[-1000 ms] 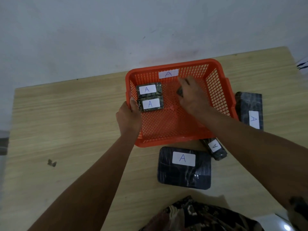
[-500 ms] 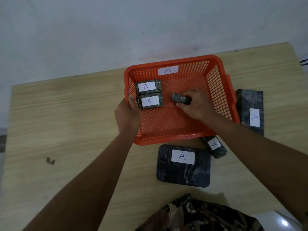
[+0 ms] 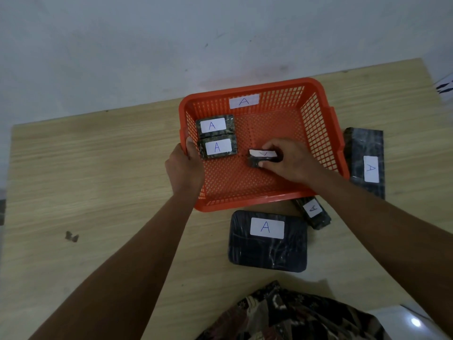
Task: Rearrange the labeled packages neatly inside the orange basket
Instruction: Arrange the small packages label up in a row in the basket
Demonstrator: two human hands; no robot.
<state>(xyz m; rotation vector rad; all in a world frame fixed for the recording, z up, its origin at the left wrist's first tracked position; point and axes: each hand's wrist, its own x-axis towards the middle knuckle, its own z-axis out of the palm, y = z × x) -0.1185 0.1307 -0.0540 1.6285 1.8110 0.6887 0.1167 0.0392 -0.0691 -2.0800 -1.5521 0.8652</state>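
Observation:
The orange basket (image 3: 318, 123), labelled A on its far wall, stands on the wooden table (image 3: 98, 180). Two small dark packages with A labels lie side by side at its left wall, one farther (image 3: 215, 125) and one nearer (image 3: 219, 147). My left hand (image 3: 185, 165) grips the basket's left rim. Inside the basket, my right hand (image 3: 291, 161) is closed around a third small package (image 3: 261, 157), its white label turned up and partly covered by my fingers.
Outside the basket lie three dark A-labelled packages: a large flat one (image 3: 268, 241) in front, a narrow small one (image 3: 313, 212) at the front right corner, and a long one (image 3: 366, 161) along the right side. Patterned cloth (image 3: 294, 317) fills the bottom edge.
My right hand has drawn the small package from the basket's far middle toward its centre and turned it so the label faces up. My left hand stays on the rim.

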